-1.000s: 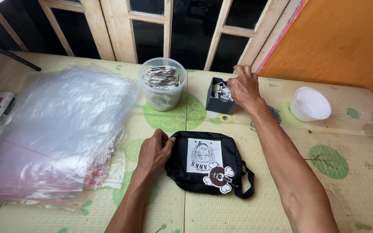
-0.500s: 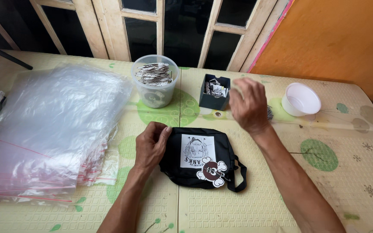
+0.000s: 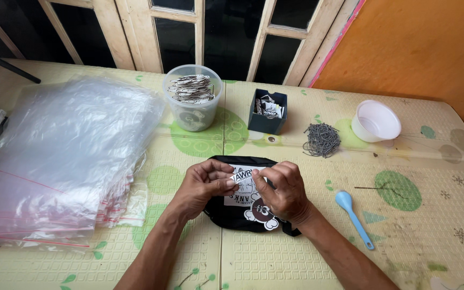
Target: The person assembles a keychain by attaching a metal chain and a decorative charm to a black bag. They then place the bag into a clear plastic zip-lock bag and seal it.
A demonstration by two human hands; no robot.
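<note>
Hands (image 3: 245,185) pinch a small printed tag (image 3: 241,175) over the black pouch (image 3: 232,217).

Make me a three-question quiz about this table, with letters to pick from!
1. Where is the spoon?
A) right of the black bag
B) inside the tub
C) on the plastic bags

2. What colour is the spoon?
A) red
B) light blue
C) black

3. What are the hands doing?
A) lying flat on the table
B) both pinching a small tag
C) lifting the white bowl

Answers:
1 A, it lies on the mat to the bag's right.
2 B, its whole length is pale blue.
3 B, the left hand and right hand meet on the tag above the bag, while the white bowl sits untouched.
</note>
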